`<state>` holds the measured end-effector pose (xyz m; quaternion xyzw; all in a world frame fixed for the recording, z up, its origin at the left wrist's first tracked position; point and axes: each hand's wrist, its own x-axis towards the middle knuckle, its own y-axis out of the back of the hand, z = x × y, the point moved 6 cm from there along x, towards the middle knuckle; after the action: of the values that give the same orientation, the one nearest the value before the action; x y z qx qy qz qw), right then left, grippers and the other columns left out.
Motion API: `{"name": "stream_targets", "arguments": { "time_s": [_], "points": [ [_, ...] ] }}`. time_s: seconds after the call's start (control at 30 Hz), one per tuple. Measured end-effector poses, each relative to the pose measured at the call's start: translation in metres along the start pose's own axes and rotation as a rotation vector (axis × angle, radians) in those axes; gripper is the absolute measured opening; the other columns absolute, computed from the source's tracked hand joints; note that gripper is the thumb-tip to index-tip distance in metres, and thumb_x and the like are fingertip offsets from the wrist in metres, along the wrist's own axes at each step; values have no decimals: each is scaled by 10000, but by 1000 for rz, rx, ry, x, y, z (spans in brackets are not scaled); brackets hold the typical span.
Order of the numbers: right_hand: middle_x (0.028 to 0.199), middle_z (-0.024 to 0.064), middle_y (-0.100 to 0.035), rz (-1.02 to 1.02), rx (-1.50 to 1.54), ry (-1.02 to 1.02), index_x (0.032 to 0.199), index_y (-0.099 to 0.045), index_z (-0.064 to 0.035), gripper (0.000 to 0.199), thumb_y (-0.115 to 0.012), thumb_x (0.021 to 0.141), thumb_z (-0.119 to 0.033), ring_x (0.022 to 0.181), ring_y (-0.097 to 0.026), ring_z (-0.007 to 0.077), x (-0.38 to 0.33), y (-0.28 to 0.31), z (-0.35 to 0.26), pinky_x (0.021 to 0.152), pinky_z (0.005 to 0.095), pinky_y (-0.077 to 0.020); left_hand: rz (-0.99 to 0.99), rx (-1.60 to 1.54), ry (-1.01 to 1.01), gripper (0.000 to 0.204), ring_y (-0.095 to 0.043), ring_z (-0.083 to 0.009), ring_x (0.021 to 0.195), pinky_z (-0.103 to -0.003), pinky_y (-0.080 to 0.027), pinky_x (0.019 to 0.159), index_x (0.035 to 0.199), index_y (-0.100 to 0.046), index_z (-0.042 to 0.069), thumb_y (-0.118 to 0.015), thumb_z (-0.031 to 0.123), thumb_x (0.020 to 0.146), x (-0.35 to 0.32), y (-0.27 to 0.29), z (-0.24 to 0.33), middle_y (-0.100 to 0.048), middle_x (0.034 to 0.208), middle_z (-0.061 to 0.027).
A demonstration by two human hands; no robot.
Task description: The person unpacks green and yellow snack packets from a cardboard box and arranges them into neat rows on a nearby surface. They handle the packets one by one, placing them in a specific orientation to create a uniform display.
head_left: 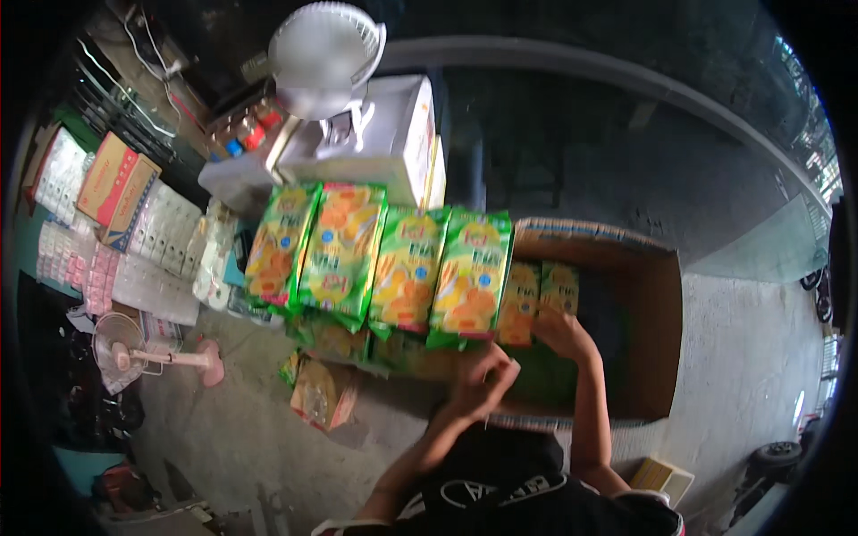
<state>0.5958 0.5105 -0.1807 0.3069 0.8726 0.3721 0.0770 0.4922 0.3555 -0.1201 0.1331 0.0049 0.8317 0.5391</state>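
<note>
Here, four green packets [474, 272] sit in a row at the left of one open box [660, 348], over others too hidden to count, and at least two more lie inside it. The right hand [560, 334] is at those two, the left hand [483, 379] curls just below the row's right end; whether either pinches anything, I cannot tell. Two fans, one white [323, 54], one pink [125, 355], stand farther left.

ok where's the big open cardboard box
In the head view, the big open cardboard box is right of centre, beside the row of green snack packs, with the right hand at its opening.
</note>
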Motion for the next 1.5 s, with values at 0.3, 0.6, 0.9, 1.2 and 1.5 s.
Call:
{"name": "stream_targets", "arguments": {
  "time_s": [0.3, 0.6, 0.9, 1.2, 1.5],
  "points": [
    [573, 146, -573, -89, 391, -39, 798, -585, 19, 448, -568, 840, -426, 541, -578, 277, 50, -50, -222, 508, 380, -422, 845, 252, 66, 287, -338, -55, 574, -225, -275, 524, 664, -443, 22, -592, 171, 859, -32, 250, 23, -390, 592, 39],
    [620, 228, -561, 86, 259, -243, 763, -550, 29, 509, -538, 831, -475, 622, -587, 370, 113, -146, -232, 573, 435, -450, 755, 65, 138, 303, -340, -62, 588, -210, -268, 535, 658, -448, 34, -594, 212, 854, -37, 281, -9, -356, 596, 32],
    [696, 60, -586, 174, 815, -252, 866, -591, 49, 297, -569, 835, -246, 637, -497, 118, 50, -69, -244, 604, 274, -409, 550, 96, -14, 216, -446, -110, 626, -247, -344, 570, 704, -451, 24, -546, 167, 835, -37, 262, 25, -472, 665, -39],
    [704, 35, -600, 360, 1021, -557, 761, -636, 41, 259, -613, 656, -195, 685, -542, 107, -133, 53, -119, 635, 219, -395, -240, 47, -598, 104, -523, -258, 604, -327, -421, 546, 716, -524, 39, -627, 31, 721, 13, 41, 110, -511, 686, -79],
    [706, 198, -588, 193, -275, -676, 790, -645, -36, 287, -603, 752, -318, 670, -584, 367, -139, 116, 59, 614, 438, -464, -868, 763, -37, 320, -566, -315, 938, -417, -442, 804, 1006, -553, 52, -566, 315, 824, 28, -114, -28, -588, 961, -135]
  ]
}}
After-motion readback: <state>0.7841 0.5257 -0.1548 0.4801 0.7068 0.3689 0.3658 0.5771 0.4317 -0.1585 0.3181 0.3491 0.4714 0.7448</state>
